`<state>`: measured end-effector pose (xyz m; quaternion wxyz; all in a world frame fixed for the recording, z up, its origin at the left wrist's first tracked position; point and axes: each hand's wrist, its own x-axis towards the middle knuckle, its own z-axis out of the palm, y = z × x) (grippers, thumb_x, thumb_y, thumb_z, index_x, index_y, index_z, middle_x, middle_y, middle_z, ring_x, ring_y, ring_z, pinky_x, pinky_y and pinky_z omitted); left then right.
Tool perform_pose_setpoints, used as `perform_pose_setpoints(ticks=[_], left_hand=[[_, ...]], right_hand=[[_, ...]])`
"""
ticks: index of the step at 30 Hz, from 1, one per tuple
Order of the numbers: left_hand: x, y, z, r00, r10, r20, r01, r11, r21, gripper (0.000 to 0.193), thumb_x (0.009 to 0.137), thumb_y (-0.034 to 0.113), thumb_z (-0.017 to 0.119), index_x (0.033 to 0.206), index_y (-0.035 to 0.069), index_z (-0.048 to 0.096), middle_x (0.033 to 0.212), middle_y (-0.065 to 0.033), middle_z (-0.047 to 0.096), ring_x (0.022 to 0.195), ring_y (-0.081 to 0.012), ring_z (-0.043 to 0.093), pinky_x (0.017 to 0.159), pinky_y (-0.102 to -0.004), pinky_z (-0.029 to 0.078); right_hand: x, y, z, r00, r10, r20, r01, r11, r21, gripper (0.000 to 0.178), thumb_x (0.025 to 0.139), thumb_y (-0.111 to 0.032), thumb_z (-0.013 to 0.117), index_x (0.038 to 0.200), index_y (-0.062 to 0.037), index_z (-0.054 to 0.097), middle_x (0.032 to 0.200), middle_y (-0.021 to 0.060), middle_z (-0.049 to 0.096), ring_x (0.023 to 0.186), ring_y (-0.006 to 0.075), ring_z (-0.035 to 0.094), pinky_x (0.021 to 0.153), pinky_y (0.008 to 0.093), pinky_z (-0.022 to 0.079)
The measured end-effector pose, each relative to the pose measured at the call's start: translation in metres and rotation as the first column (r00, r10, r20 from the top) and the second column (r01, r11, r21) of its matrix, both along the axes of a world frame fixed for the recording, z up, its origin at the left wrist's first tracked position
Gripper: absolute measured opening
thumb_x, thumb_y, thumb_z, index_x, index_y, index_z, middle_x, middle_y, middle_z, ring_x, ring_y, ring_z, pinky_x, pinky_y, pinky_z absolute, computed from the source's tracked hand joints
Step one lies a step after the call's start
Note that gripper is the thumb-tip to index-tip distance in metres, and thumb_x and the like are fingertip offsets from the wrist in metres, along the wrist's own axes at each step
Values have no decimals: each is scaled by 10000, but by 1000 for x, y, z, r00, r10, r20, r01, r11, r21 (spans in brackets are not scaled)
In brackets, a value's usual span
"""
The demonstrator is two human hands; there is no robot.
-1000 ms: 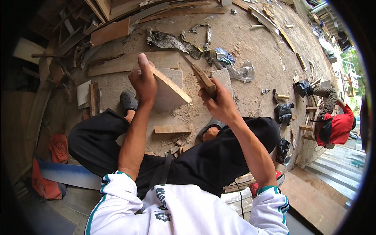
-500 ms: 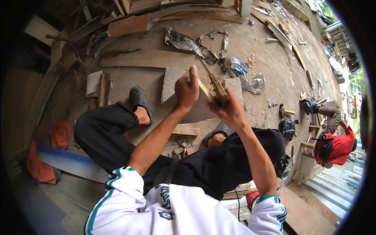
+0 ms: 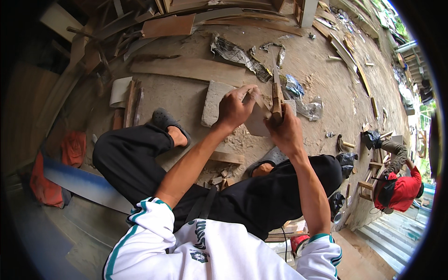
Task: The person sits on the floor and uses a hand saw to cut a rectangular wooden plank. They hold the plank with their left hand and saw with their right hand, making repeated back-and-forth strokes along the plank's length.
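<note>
Between the left grip (image 3: 236, 110) and the right grip (image 3: 285, 131), a board (image 3: 256, 123) slants above the dusty floor (image 3: 163, 88). The left grip is closed on the board's far-left side, its fingers bent over and slightly blurred. The right grip is wrapped fully around the handle of a tool (image 3: 277, 99), whose narrow blade points away from the body, its long axis nearly straight ahead. The board lies directly left of the right grip; I cannot tell whether they touch.

Beyond, a pale block (image 3: 215, 103) sits just left of the board, and a long plank (image 3: 189, 69) lies crosswise past it, with crumpled plastic (image 3: 240, 57) at its right. Nearer the body, a clog (image 3: 167, 120) shows on the left foot, beside a wood strip (image 3: 227, 157). Well apart, far right, a person in red (image 3: 400, 190) bends down.
</note>
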<state>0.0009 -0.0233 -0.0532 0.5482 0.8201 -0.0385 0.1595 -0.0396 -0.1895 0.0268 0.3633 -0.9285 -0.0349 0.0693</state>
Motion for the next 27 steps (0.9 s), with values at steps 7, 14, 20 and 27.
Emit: perform_pose_setpoints(ticks=[7, 14, 20, 27], left_hand=[[30, 66, -76, 911, 191, -366, -339, 851, -401, 557, 955, 488, 508, 1105, -28, 656, 1005, -182, 698, 969, -261, 667, 813, -396, 499], [4, 120, -169, 646, -56, -761, -393, 831, -395, 757, 916, 447, 579, 1412, -82, 362, 1428, -235, 445, 1298, -299, 465, 1061, -377, 372], [1, 78, -126, 664, -22, -747, -338, 883, -326, 728, 918, 401, 608, 1410, -74, 360, 1447, -234, 424, 1322, -292, 441, 1077, -388, 368], [-13, 78, -153, 626, -105, -773, -272, 899, -343, 715, 919, 444, 598, 1381, -73, 424, 1412, -227, 477, 1299, -270, 471, 1070, -379, 369]], right_hand=[[13, -3, 0, 986, -125, 112, 115, 990, 87, 302, 796, -163, 753, 979, -29, 554, 779, 103, 629, 690, 182, 597, 646, 314, 472], [31, -16, -4, 993, -86, 80, 41, 892, 451, 300, 824, -139, 748, 1057, -28, 594, 867, -23, 606, 775, 71, 536, 708, 252, 457], [31, -37, -7, 976, -173, 132, 100, 896, 432, 308, 849, -147, 741, 1092, -16, 603, 940, 9, 641, 846, 81, 557, 761, 241, 448], [34, -48, -8, 976, -185, 115, 114, 883, 456, 306, 855, -144, 737, 1099, -9, 611, 946, -3, 637, 855, 80, 553, 773, 236, 443]])
